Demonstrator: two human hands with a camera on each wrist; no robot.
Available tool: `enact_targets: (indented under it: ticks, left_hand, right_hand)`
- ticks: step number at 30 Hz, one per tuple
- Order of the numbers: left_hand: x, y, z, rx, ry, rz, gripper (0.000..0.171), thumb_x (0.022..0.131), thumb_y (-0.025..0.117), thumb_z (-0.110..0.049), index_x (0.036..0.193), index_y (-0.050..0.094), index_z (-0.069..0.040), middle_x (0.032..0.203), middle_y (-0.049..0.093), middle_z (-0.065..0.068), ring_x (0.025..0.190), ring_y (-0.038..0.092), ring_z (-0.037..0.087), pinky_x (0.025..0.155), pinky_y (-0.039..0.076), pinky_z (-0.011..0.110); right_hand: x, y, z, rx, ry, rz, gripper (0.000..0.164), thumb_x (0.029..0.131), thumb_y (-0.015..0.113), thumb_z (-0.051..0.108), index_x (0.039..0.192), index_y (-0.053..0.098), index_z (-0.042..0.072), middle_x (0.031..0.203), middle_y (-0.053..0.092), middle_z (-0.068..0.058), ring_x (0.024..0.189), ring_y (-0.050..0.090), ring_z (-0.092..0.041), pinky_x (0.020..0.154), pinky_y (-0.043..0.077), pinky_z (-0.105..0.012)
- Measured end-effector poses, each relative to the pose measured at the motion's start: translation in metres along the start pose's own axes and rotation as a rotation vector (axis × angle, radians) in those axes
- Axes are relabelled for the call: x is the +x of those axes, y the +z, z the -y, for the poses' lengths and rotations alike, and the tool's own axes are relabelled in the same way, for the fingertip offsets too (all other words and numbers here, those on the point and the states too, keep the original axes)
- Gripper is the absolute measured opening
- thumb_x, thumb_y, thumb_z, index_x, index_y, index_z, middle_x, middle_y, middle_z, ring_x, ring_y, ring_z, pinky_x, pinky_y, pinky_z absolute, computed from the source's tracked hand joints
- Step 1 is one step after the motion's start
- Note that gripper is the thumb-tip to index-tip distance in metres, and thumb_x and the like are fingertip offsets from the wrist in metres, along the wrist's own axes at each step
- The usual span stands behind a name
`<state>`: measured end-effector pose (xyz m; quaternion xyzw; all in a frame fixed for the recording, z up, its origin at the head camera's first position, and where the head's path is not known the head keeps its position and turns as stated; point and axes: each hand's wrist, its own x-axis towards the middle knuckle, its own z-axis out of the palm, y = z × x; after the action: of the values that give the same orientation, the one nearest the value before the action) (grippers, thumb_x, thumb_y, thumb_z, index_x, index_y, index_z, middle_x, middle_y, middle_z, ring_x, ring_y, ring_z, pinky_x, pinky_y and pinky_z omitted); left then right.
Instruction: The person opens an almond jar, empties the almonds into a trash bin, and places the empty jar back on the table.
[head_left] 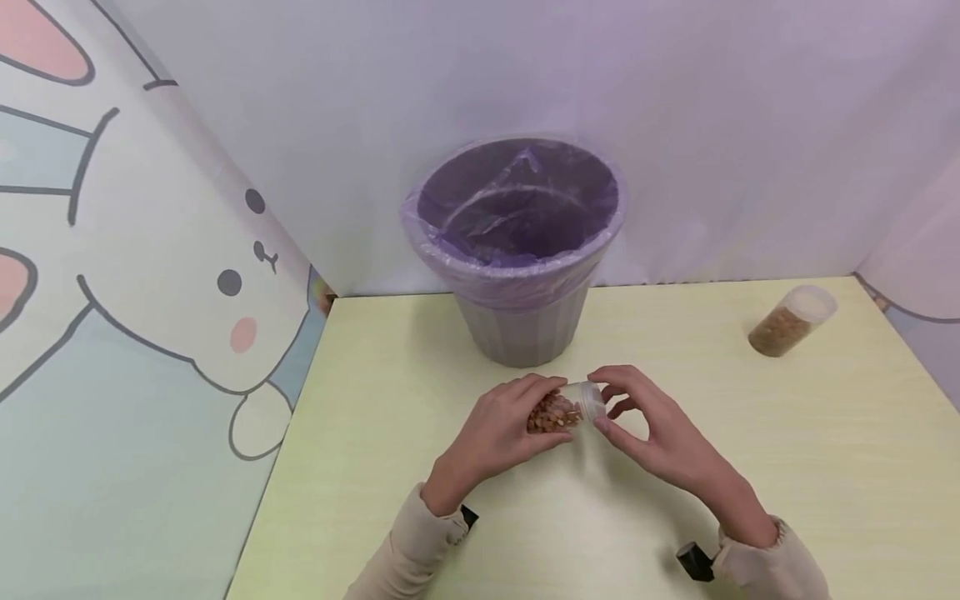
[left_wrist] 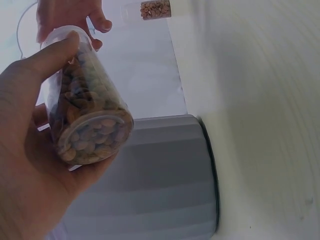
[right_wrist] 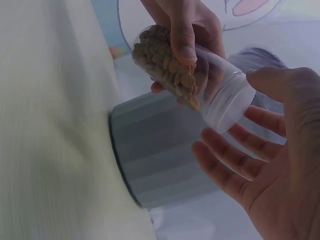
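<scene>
My left hand (head_left: 504,427) grips a clear plastic jar (head_left: 556,412) of brown, flat nut-like pieces, with fingers and thumb round its body. The jar lies tilted, its white lid (right_wrist: 231,102) toward my right hand (head_left: 667,435). Spread fingers and thumb of that right hand stand about the lid. In the right wrist view the thumb tip is at the lid's rim and the fingers reach out below it, not wrapped round it. Whether the thumb presses on the lid I cannot tell. In the left wrist view the jar's base (left_wrist: 95,137) faces the camera.
Behind the hands stands a grey bin (head_left: 521,329) lined with a purple plastic bag (head_left: 517,279). A second clear jar (head_left: 791,321) with similar brown pieces stands at the back right of the pale yellow table (head_left: 825,467). Curtains close off the back and sides.
</scene>
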<state>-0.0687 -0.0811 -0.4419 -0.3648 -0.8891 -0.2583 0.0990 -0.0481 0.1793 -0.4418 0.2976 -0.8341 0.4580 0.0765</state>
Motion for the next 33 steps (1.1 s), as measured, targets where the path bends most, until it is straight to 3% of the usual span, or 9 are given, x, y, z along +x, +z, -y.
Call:
enact_targets:
  ticks: [8,17,24,33]
  left_hand:
    - [-0.001,0.0,0.0,-0.012,-0.01,0.002,0.067,0.085,0.085,-0.049,0.14,0.063,-0.017,0.124,0.07,-0.003,0.102,0.071,0.012,0.083,0.059,0.03]
    - [-0.001,0.003,-0.005,-0.008,-0.008,0.024,0.066,0.086,0.084,-0.05,0.14,0.062,-0.019,0.12,0.07,-0.005,0.097,0.068,0.009,0.08,0.057,0.028]
    - [-0.002,0.004,-0.007,-0.008,0.004,0.026,0.066,0.086,0.084,-0.049,0.14,0.062,-0.018,0.121,0.07,-0.005,0.097,0.069,0.009,0.081,0.058,0.028]
    - [-0.003,0.007,-0.006,-0.029,-0.008,0.022,0.066,0.086,0.084,-0.049,0.141,0.062,-0.02,0.122,0.07,-0.005,0.102,0.07,0.01,0.084,0.059,0.029]
  right_hand:
    - [-0.002,0.0,0.001,-0.044,0.031,0.008,0.072,0.092,0.077,0.003,0.153,0.045,0.02,0.147,0.053,0.003,0.117,0.061,-0.007,0.087,0.057,-0.026]
    - [-0.01,-0.004,-0.002,-0.022,0.054,-0.006,0.061,0.091,0.079,0.005,0.143,0.054,0.025,0.135,0.06,0.009,0.104,0.065,-0.006,0.083,0.057,-0.021]
    - [-0.013,-0.006,-0.003,0.015,-0.015,0.0,0.068,0.088,0.081,-0.001,0.147,0.053,0.018,0.138,0.059,0.002,0.11,0.064,-0.009,0.086,0.058,-0.024]
    - [-0.013,-0.009,-0.003,-0.003,0.006,0.029,0.074,0.087,0.082,0.003,0.152,0.048,0.012,0.144,0.056,0.004,0.116,0.061,-0.007,0.09,0.056,-0.024]
